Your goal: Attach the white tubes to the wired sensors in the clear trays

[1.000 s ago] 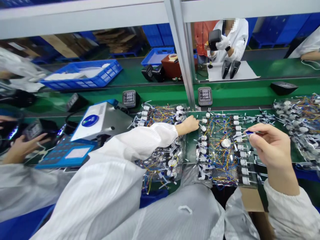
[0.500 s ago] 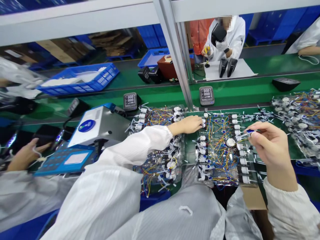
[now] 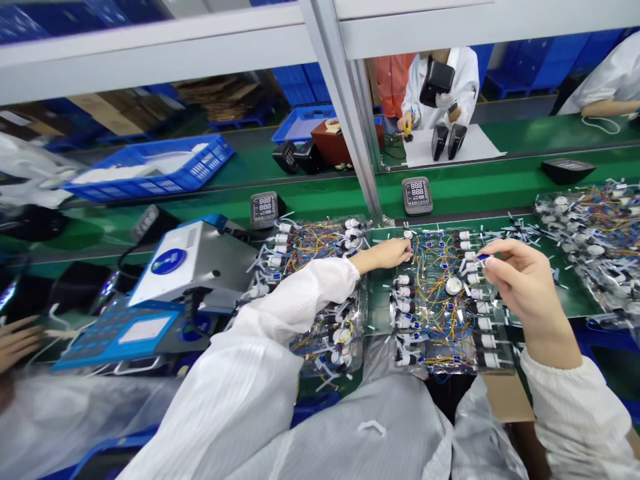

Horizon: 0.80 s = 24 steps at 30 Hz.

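Note:
A clear tray [image 3: 381,313] of small white cylinder parts with coloured wires lies in front of me on the green bench. My left hand [image 3: 391,254] reaches over its far left corner with the fingers curled onto one of the small white parts [image 3: 408,235]; what it grips is hidden. My right hand [image 3: 517,279] hovers over the tray's right side, pinching a small blue connector [image 3: 483,257] between thumb and forefinger. A round white part [image 3: 453,286] lies in the middle of the tray.
A second wired tray [image 3: 320,247] lies under my left sleeve, another pile [image 3: 590,233] at the right. A grey and blue tester [image 3: 185,267] stands at the left, beside a neighbour's hand [image 3: 17,340]. Two digital displays [image 3: 417,195] sit on the green conveyor. Across it a person handles black devices.
The view has tilted and shifted. My right hand has drawn the blue connector slightly left and up over the tray. My left hand stays at the tray's far left corner.

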Tool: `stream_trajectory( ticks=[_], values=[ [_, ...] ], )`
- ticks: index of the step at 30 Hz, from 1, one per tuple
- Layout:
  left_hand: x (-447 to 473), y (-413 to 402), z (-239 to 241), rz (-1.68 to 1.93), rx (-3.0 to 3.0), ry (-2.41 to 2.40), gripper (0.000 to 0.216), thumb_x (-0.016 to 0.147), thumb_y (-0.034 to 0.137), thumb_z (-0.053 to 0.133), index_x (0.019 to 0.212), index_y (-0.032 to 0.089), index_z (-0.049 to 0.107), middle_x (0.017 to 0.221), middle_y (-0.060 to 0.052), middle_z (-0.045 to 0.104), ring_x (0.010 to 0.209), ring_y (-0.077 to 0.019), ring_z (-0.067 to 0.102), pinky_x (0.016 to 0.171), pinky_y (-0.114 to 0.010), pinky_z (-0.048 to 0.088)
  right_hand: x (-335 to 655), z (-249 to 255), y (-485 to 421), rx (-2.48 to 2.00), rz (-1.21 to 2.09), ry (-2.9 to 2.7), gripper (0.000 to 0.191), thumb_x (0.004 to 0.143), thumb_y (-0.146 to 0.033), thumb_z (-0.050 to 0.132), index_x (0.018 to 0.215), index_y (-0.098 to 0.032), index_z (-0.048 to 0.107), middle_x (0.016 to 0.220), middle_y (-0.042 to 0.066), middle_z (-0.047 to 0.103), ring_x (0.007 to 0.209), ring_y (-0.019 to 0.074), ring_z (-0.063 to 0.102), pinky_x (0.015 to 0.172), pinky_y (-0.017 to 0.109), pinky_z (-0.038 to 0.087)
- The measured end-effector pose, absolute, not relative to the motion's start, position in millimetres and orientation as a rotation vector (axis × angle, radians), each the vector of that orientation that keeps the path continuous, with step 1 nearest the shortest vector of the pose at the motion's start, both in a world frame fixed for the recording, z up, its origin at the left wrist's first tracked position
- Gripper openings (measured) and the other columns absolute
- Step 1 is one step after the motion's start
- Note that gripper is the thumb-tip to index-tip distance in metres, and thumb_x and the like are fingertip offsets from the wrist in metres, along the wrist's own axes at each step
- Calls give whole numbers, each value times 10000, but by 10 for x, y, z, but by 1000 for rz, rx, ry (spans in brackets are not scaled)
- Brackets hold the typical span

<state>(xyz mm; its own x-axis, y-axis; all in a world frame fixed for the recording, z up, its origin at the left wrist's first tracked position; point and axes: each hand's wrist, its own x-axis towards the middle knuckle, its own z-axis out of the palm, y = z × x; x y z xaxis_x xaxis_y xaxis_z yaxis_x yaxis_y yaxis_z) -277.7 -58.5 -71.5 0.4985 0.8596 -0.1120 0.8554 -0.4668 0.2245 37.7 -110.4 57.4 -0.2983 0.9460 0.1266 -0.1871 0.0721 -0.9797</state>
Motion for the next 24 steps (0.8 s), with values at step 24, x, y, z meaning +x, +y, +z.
stream_trajectory(
  ticks=[24],
  values=[
    [-3017, -299, -295, -207, 2285, 1861, 562, 846, 301, 804, 1357, 139, 635, 1293, -197, 697, 1168, -326, 675, 984, -385, 522, 91, 544, -753, -882, 1349, -1553, 217, 795, -370, 864, 945, -236, 781, 687, -16, 628, 505, 91, 455, 435, 248, 336]
  ],
)
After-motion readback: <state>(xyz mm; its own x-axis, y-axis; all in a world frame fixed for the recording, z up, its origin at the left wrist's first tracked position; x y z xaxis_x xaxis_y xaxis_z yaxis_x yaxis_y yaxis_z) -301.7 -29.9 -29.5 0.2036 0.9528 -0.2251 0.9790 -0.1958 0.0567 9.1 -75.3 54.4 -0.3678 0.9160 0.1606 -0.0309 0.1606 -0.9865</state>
